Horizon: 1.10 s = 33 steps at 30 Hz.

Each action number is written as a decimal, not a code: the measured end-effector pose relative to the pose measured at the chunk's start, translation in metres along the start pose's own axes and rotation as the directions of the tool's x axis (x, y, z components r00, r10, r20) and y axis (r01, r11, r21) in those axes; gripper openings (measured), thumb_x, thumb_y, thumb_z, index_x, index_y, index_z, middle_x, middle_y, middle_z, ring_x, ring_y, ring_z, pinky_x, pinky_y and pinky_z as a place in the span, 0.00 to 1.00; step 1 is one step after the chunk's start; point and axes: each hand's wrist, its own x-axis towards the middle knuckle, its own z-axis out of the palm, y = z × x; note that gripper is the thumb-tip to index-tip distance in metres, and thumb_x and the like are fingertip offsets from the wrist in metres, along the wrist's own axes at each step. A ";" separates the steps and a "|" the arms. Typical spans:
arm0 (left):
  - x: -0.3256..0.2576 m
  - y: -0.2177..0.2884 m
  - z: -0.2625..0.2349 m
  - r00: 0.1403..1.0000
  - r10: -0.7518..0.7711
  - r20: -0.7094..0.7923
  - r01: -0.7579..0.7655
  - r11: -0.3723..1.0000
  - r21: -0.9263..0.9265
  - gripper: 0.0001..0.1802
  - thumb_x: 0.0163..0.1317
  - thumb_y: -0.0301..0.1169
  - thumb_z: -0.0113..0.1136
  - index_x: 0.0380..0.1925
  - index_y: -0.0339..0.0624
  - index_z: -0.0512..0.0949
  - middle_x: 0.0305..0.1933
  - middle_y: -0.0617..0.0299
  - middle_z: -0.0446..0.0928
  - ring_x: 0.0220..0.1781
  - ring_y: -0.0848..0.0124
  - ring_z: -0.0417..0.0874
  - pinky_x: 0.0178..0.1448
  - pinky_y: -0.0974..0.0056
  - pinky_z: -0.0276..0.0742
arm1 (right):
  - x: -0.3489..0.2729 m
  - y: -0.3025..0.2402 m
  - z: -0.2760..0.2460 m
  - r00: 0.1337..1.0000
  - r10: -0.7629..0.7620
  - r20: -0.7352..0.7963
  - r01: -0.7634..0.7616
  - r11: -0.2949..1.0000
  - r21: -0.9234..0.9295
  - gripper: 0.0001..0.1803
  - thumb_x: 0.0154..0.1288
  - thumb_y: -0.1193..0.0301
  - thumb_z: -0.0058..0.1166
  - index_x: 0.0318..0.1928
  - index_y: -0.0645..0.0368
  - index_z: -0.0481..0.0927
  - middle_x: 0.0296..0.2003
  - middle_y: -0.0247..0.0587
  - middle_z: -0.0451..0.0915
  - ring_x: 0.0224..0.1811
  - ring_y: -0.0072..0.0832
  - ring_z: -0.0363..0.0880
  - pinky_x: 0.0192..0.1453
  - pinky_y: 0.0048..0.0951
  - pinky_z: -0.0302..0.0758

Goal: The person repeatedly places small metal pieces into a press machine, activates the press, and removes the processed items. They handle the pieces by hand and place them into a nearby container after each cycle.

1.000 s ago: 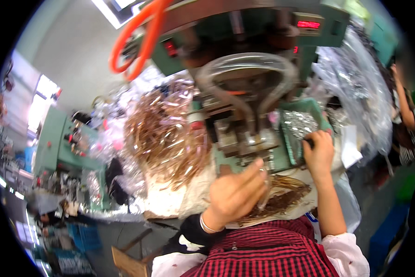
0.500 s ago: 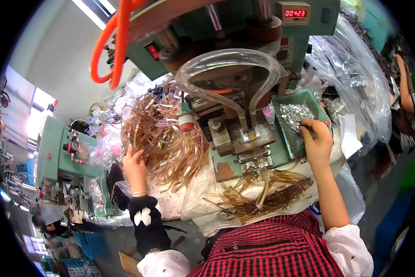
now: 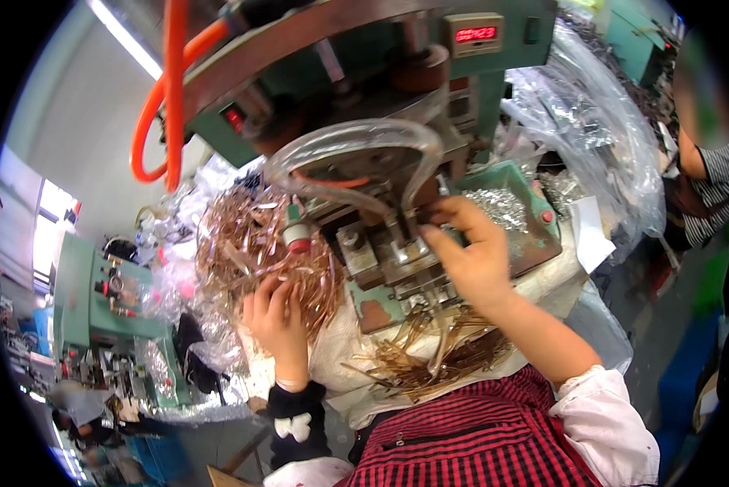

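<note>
A green press [image 3: 364, 101] stands between a pile of glossy brown strips [image 3: 239, 235], left, and a green tray [image 3: 535, 252], right. The right hand [image 3: 474, 258] has bent fingers beside the metal die [image 3: 407, 253], the left hand [image 3: 277, 321] curls at the pile's near edge; whether either grips anything I can't tell. Small silver pieces [image 3: 501, 209] lie in the tray.

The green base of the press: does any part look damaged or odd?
Yes: near its left front corner, the green base has an uneven brown patch; it looks odd because the green paint seems worn away.
</note>
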 end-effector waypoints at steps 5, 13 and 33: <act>0.008 0.063 -0.023 0.904 -0.418 -0.093 0.305 0.780 -0.546 0.06 0.56 0.15 0.71 0.33 0.31 0.85 0.32 0.61 0.83 0.30 0.75 0.77 0.34 0.71 0.66 | -0.009 0.000 0.010 0.983 0.177 -0.050 -0.155 0.941 0.300 0.20 0.66 0.82 0.61 0.57 0.68 0.75 0.48 0.41 0.84 0.49 0.23 0.83 0.58 0.24 0.76; 0.044 0.121 -0.056 0.984 -0.113 -0.140 -0.019 0.709 -0.705 0.08 0.65 0.26 0.68 0.39 0.31 0.85 0.40 0.43 0.88 0.36 0.62 0.87 0.36 0.66 0.77 | -0.012 -0.031 0.014 0.990 0.142 0.027 -0.144 0.955 0.261 0.28 0.65 0.82 0.57 0.65 0.68 0.69 0.50 0.46 0.83 0.51 0.27 0.82 0.59 0.30 0.76; 0.037 0.144 -0.002 0.820 0.540 -0.189 -0.556 0.676 -0.483 0.15 0.48 0.26 0.79 0.38 0.45 0.86 0.42 0.57 0.87 0.22 0.72 0.78 0.24 0.69 0.69 | -0.027 0.054 -0.114 0.999 0.016 0.034 0.013 0.707 -0.707 0.09 0.56 0.79 0.63 0.40 0.58 0.85 0.37 0.44 0.81 0.44 0.43 0.80 0.51 0.41 0.76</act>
